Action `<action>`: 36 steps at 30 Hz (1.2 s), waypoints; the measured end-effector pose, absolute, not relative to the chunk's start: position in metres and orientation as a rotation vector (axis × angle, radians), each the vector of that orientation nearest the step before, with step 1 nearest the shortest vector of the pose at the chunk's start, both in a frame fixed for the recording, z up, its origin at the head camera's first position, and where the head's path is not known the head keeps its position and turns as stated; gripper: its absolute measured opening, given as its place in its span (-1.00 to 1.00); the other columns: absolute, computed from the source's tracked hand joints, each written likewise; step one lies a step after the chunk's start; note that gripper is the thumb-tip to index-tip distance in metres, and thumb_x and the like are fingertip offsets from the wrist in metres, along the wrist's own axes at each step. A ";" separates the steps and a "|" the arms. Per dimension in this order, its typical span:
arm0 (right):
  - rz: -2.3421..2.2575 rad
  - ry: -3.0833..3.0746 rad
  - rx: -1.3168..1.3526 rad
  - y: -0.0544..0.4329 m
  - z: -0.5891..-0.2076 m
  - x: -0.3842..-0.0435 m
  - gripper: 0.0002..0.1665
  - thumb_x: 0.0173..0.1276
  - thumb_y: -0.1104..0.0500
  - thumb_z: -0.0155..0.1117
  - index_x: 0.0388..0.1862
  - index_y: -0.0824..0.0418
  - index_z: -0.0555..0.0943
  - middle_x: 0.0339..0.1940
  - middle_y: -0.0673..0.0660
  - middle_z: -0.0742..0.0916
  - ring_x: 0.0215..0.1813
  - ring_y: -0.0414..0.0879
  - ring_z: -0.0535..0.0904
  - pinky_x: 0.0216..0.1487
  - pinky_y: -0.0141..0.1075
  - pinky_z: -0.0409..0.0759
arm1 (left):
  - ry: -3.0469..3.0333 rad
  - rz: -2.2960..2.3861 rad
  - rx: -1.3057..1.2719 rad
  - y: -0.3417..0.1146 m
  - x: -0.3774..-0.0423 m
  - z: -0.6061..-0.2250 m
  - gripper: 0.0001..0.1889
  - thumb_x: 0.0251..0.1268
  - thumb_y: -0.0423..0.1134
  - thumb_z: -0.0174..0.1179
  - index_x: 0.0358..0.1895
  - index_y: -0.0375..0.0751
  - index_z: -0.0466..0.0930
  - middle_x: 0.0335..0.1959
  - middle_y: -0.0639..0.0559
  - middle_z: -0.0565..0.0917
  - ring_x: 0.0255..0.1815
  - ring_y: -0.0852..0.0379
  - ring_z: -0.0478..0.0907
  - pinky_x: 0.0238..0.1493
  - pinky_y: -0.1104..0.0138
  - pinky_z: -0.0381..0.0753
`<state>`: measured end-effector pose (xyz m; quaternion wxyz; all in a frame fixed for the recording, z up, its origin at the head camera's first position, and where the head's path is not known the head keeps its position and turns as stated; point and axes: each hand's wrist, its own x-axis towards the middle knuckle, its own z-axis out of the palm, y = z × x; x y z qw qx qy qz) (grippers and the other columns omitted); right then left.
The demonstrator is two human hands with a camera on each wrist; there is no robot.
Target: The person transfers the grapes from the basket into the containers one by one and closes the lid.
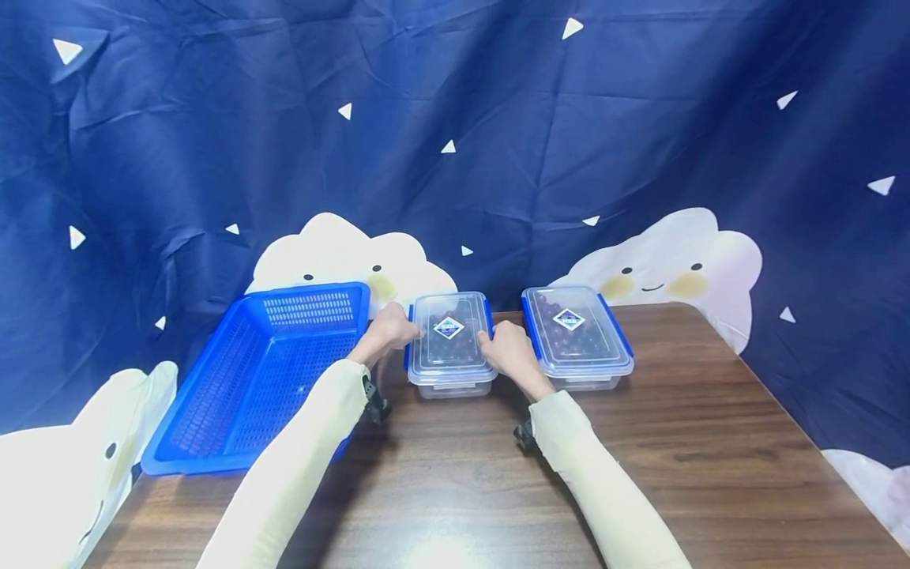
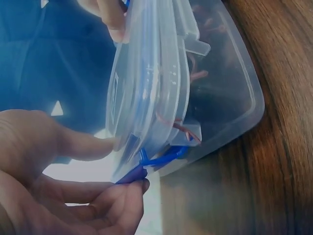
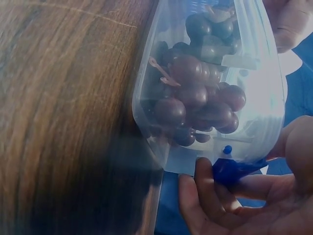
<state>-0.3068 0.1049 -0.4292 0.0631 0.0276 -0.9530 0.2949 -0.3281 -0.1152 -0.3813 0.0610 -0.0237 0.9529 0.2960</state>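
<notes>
A clear plastic food container (image 1: 448, 348) with blue side clips stands between both hands, its lid (image 1: 455, 308) on top. Through its wall in the right wrist view show dark red grapes (image 3: 193, 95); in the left wrist view, pinkish stems (image 2: 198, 75). My left hand (image 1: 389, 325) grips the left side, thumb at the lid's edge and curled fingers at the blue clip (image 2: 133, 175), which angles outward. On the opposite side my right hand (image 1: 509, 348) holds the other blue clip (image 3: 234, 170) between thumb and curled fingers.
A second lidded container (image 1: 577, 336) of grapes stands just right of my right hand. At the left is a blue plastic basket (image 1: 202, 379) with nothing visible inside. The wooden table (image 1: 455, 466) ends at a dark blue curtain (image 1: 498, 182) with clouds.
</notes>
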 end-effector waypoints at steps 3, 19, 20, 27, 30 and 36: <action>0.893 -2.867 0.082 0.105 -0.429 -0.307 -0.53 0.53 -0.01 0.13 -0.55 0.23 0.57 -0.39 0.27 0.75 -0.25 0.18 0.69 -0.04 0.16 0.68 | 2.890 0.898 -0.088 -0.114 -0.328 -0.381 -0.70 0.20 -0.34 0.35 -0.08 -0.48 0.60 -0.40 -0.08 0.52 -0.44 0.06 0.47 -0.50 0.39 0.47; 0.918 -2.867 0.075 0.106 -0.425 -0.308 -0.53 0.53 0.01 0.16 -0.59 0.21 0.55 -0.38 0.29 0.76 -0.24 0.21 0.70 -0.09 0.12 0.69 | 2.963 0.800 -0.140 -0.107 -0.328 -0.379 -0.70 0.25 -0.27 0.31 -0.05 -0.44 0.64 -0.30 -0.11 0.60 -0.26 -0.04 0.53 0.00 0.12 0.67; 0.922 -2.868 0.076 0.106 -0.426 -0.308 -0.52 0.53 0.01 0.16 -0.60 0.20 0.53 -0.40 0.28 0.75 -0.26 0.20 0.69 -0.11 0.12 0.68 | 2.969 0.773 -0.140 -0.106 -0.327 -0.379 -0.70 0.25 -0.26 0.31 -0.06 -0.42 0.64 -0.30 -0.11 0.61 -0.24 -0.05 0.54 0.09 0.08 0.67; 0.921 -2.873 0.099 0.103 -0.428 -0.307 -0.53 0.54 0.02 0.15 -0.60 0.18 0.51 -0.46 0.22 0.69 -0.33 0.12 0.63 -0.16 0.08 0.67 | 2.991 0.663 -0.176 -0.107 -0.327 -0.379 -0.74 0.25 -0.19 0.35 -0.16 -0.35 0.67 -0.36 -0.09 0.69 -0.18 -0.09 0.65 0.34 -0.03 0.60; 0.928 -2.870 0.098 0.102 -0.425 -0.307 -0.53 0.55 0.02 0.16 -0.59 0.19 0.50 -0.46 0.22 0.69 -0.33 0.12 0.62 -0.15 0.08 0.67 | 3.000 0.669 -0.175 -0.107 -0.328 -0.378 -0.74 0.23 -0.20 0.37 -0.17 -0.35 0.67 -0.40 -0.07 0.66 -0.21 -0.07 0.63 0.34 -0.04 0.59; 0.889 -2.901 0.092 0.102 -0.421 -0.306 -0.54 0.55 0.02 0.13 -0.53 0.25 0.58 -0.35 0.29 0.76 -0.22 0.20 0.72 -0.04 0.12 0.71 | 2.998 0.662 -0.176 -0.106 -0.328 -0.377 -0.79 0.21 -0.21 0.37 -0.24 -0.31 0.64 -0.44 -0.05 0.62 -0.29 -0.04 0.60 0.24 0.01 0.64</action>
